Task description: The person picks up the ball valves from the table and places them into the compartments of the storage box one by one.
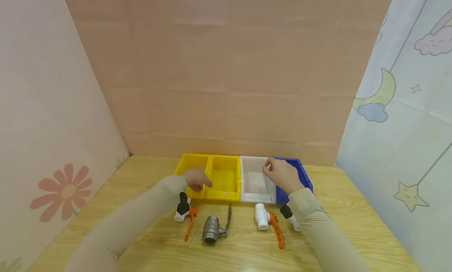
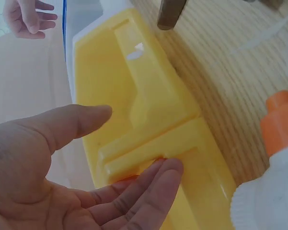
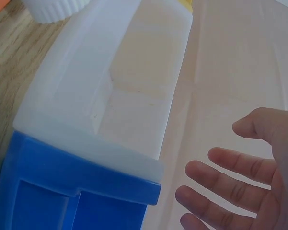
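My left hand [image 1: 197, 178] hovers over two yellow bins [image 1: 238, 177], near the wall between them. In the left wrist view its thumb and fingers [image 2: 155, 191] are apart with nothing between; whether they touch the divider I cannot tell. My right hand [image 1: 283, 174] is above the white bin [image 1: 257, 198] and the blue bin [image 1: 305, 181], its fingers [image 3: 225, 189] spread and loosely bent, holding nothing. In front of the bins lie a metal ball valve [image 1: 211, 229], a white valve with an orange handle [image 1: 262, 217], and another white and orange valve [image 1: 192, 213] with a black part.
Partly behind the right forearm lies a white piece with a black part [image 1: 287, 211]. A thin pale strip [image 1: 196, 236] is beside the metal valve. The wooden table [image 1: 339, 217] meets a beige back wall [image 1: 226, 87], with patterned sheets [image 1: 406, 146] at the sides.
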The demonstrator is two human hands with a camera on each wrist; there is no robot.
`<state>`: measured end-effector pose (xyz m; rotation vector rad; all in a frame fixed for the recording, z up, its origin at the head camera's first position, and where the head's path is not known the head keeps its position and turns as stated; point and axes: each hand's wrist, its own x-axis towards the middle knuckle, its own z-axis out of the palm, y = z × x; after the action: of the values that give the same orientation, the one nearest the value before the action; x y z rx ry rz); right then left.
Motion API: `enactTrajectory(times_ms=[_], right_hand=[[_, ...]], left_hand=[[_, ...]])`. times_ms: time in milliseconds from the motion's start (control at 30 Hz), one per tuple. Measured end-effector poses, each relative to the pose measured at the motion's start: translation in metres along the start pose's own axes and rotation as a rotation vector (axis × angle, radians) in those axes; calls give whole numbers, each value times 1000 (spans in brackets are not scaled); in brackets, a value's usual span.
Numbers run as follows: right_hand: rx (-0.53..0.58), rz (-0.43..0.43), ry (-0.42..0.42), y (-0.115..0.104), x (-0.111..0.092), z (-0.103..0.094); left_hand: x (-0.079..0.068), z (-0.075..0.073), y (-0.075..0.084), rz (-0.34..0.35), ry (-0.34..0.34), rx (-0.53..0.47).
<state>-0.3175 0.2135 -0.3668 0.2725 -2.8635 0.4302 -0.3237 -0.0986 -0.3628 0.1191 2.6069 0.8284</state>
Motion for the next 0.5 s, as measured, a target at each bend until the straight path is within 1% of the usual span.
enactTrajectory(times_ms=[200, 300, 500], right_hand=[[-6, -12, 20, 3, -1, -2], [-6, -9, 21, 4, -2, -4], [0, 3, 17, 7, -3, -5]], left_hand=[[3, 7, 3, 18, 29, 52], [4, 9, 5, 14, 44, 71], [3, 8, 5, -12, 54, 40]])
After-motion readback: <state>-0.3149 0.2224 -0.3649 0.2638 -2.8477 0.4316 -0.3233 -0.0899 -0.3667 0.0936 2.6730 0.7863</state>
